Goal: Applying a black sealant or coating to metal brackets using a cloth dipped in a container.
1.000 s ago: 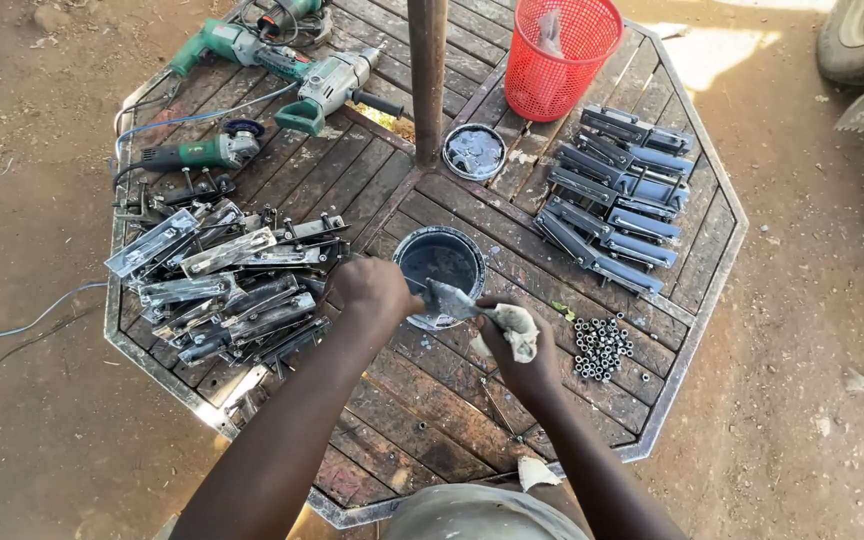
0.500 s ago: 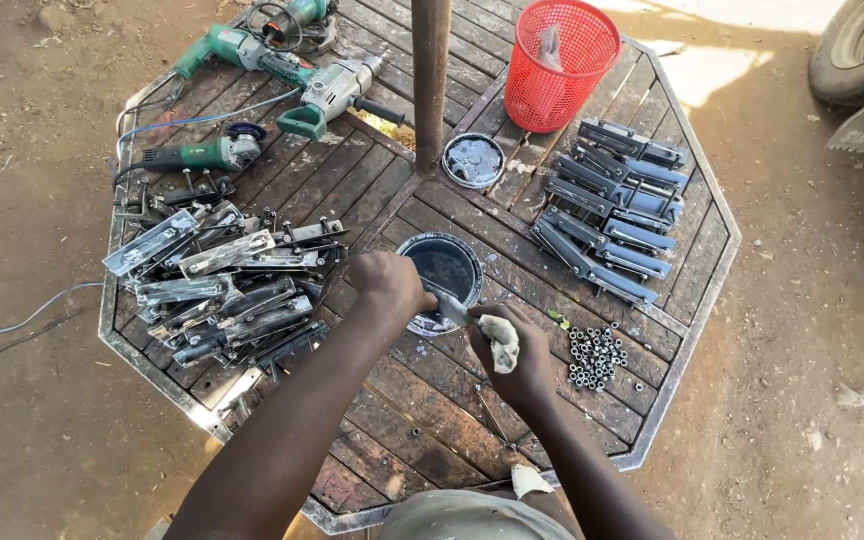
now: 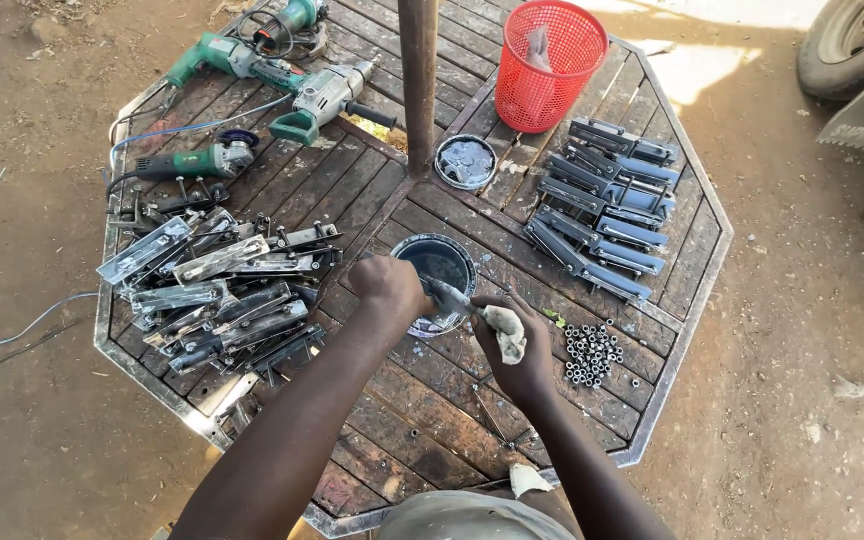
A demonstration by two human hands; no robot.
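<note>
My left hand grips a small metal piece over the open paint can at the table's centre while my right hand clutches a rag; a slip could likely tip the can.

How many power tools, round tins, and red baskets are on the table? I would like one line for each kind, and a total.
Power tools: 4, at the far left edge, some partly overlapping
Round tins: 2, one by the left hand, one near the pole
Red baskets: 1
Total: 7
</note>
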